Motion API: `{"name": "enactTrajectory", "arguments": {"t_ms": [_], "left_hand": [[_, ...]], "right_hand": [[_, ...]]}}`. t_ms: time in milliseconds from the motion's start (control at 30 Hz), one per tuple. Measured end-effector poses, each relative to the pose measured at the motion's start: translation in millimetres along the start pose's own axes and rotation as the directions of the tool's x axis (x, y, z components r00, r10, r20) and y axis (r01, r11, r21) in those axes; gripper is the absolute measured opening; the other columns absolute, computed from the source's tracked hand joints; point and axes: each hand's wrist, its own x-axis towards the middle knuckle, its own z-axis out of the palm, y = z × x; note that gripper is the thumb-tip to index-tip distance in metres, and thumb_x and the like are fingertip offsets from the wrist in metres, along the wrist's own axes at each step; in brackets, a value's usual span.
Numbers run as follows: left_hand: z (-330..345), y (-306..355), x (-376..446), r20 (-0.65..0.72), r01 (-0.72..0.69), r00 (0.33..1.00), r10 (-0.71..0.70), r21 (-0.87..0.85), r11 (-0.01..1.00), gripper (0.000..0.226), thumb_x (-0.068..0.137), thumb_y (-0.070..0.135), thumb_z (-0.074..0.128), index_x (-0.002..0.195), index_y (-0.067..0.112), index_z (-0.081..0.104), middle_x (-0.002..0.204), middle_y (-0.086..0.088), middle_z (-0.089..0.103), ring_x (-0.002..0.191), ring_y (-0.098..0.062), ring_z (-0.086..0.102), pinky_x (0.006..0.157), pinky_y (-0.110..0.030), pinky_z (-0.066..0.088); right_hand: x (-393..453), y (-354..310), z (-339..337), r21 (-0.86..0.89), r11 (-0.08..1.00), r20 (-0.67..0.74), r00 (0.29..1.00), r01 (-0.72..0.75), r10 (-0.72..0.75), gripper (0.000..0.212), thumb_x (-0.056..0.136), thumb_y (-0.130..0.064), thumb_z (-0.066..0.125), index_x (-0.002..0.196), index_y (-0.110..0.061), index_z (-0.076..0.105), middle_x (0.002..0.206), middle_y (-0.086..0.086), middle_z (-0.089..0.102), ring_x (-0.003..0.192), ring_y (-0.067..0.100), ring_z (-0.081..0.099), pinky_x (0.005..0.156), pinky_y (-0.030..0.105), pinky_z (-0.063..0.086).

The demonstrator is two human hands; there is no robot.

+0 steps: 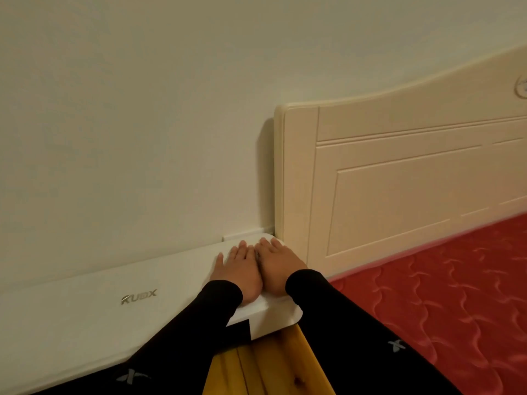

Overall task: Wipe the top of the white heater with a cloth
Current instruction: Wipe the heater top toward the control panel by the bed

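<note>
A long white heater (94, 317) with a silver logo runs along the wall, low at the left. Both of my hands lie flat on its top at the right end, side by side and touching, fingers straight and pointing toward the wall. My left hand (242, 269) is just left of my right hand (278, 263). A thin white layer that looks like a folded cloth (253, 307) shows under my palms near the wrists. It blends with the heater, so its outline is hard to tell. Black sleeves cover both forearms.
A cream wooden headboard (399, 181) stands right beside the heater's right end. A red quilted mattress (445, 297) fills the lower right. A yellow wooden board (265, 366) lies below the heater's end. The plain wall (142, 124) rises behind.
</note>
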Motion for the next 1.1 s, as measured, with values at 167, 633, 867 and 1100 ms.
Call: {"name": "enactTrajectory", "arguments": {"t_ms": [167, 633, 867, 1100], "left_hand": [[-2.1, -3.5, 14.2, -0.014, -0.018, 1.000, 0.018, -0.015, 1.000, 0.067, 0.100, 0.027, 0.027, 0.159, 0.015, -0.004, 0.167, -0.004, -0.009, 0.153, -0.021, -0.004, 0.123, -0.048, 0.000], [-5.4, 1.0, 8.5, 0.013, -0.021, 1.000, 0.021, -0.015, 1.000, 0.070, 0.098, 0.027, 0.030, 0.159, 0.016, -0.005, 0.167, -0.003, -0.010, 0.153, -0.020, -0.005, 0.123, -0.048, 0.000], [-1.9, 14.7, -28.4, 0.030, -0.050, 0.998, 0.050, -0.007, 0.999, 0.077, 0.099, 0.038, 0.039, 0.159, 0.016, -0.004, 0.167, -0.004, -0.009, 0.153, -0.022, -0.005, 0.123, -0.048, 0.002], [3.0, 25.4, -73.1, 0.034, -0.077, 0.996, 0.078, -0.030, 0.997, 0.071, 0.099, 0.033, 0.035, 0.158, 0.017, 0.001, 0.167, -0.005, -0.005, 0.154, -0.024, -0.002, 0.122, -0.052, 0.005]], "right_hand": [[18.3, 8.2, 4.1, 0.020, 1.000, -0.005, 1.000, 0.003, -0.003, 0.079, 0.090, -0.039, 0.046, 0.156, -0.003, 0.022, 0.161, 0.021, 0.024, 0.152, 0.035, 0.014, 0.123, 0.046, 0.016], [12.3, 5.9, -4.2, 0.047, 0.997, 0.060, 0.996, -0.066, 0.063, 0.077, 0.091, -0.034, 0.045, 0.156, -0.002, 0.017, 0.162, 0.022, 0.021, 0.152, 0.037, 0.014, 0.122, 0.047, 0.020], [-32.2, -5.5, -6.6, 0.041, 0.992, 0.077, 0.990, -0.119, 0.116, 0.075, 0.094, -0.028, 0.050, 0.157, -0.005, 0.016, 0.164, 0.018, 0.018, 0.153, 0.035, 0.012, 0.121, 0.048, 0.022], [-81.7, -24.1, -12.7, 0.053, 0.987, 0.081, 0.986, -0.150, 0.146, 0.068, 0.096, -0.024, 0.044, 0.156, -0.005, 0.019, 0.163, 0.017, 0.018, 0.152, 0.036, 0.011, 0.121, 0.051, 0.019]]}}
